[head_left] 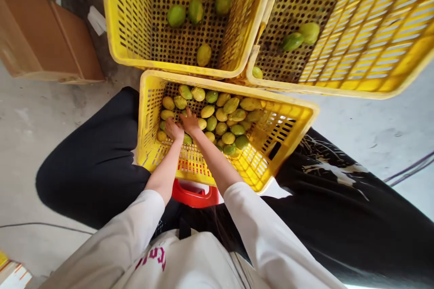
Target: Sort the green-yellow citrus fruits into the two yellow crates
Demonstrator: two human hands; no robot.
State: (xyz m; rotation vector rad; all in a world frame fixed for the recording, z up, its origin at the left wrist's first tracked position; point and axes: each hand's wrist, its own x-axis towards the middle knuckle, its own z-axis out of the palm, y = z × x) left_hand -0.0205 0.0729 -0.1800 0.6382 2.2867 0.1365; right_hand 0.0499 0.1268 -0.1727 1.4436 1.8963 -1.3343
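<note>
- While both arms reach down in the head view, the left hand [174, 130] and right hand [190, 123] are close beside each other at the left end of the near crate [259, 156], among its fruit [221, 114].
- The left hand's fingers are curled downward, the right hand's partly spread; whether either is clamped on a piece, I cannot tell.
- The yellow-green fruit lies loose inside that crate, bunched from its left end to past the middle; the right end shows bare slotted plastic.
- The step in hand looks like handling fruit at that left end; the next move would seem to call for fingertips around one piece without knocking its neighbours.
- Beyond the near crate, the upper-left crate [124, 13] and upper-right crate [342, 87], both yellow, hold a few scattered fruits.
- The near crate sits between dark-trousered knees, a red plastic piece [195, 196] showing below its rim; what bears it is mostly hidden.
- Around them is a pale, marked floor [23, 122], with cardboard boxes [35, 31] at the upper left and a thin cable [44, 224] at the lower left.
</note>
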